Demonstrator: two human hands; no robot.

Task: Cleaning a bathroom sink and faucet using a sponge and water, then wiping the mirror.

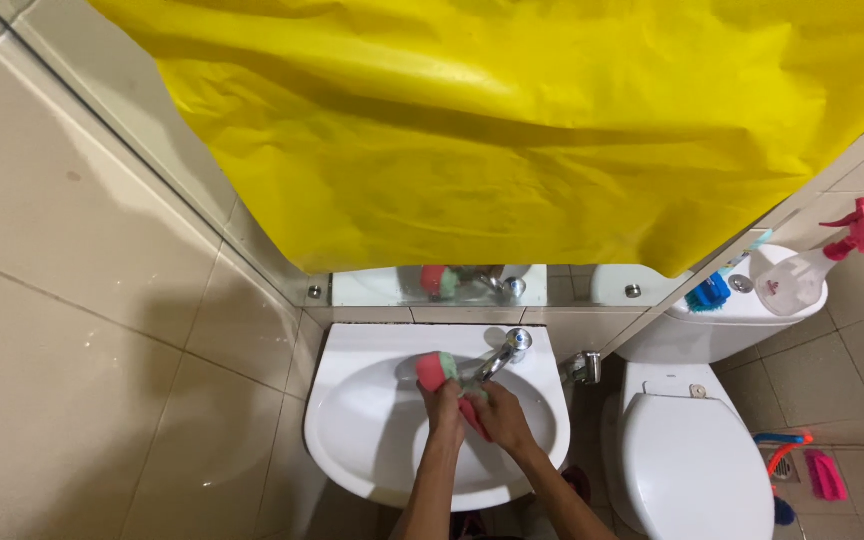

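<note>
Over the white sink (352, 420), my left hand (443, 408) grips a pink sponge with a green scrub face (436, 368), held up near the chrome tap (505, 352). My right hand (501, 417) is pressed against it from the right, fingers closed on a pink piece (472, 413) between the two hands. Both forearms reach in from the bottom edge. Whether water is running from the tap is not visible.
A yellow plastic sheet (512, 130) covers the mirror above the sink. To the right stands a white toilet (697, 460) with a shut lid; a spray bottle with a pink trigger (812, 270) and a blue brush (709, 293) lie on its cistern. Pink brushes (824, 475) lie on the floor.
</note>
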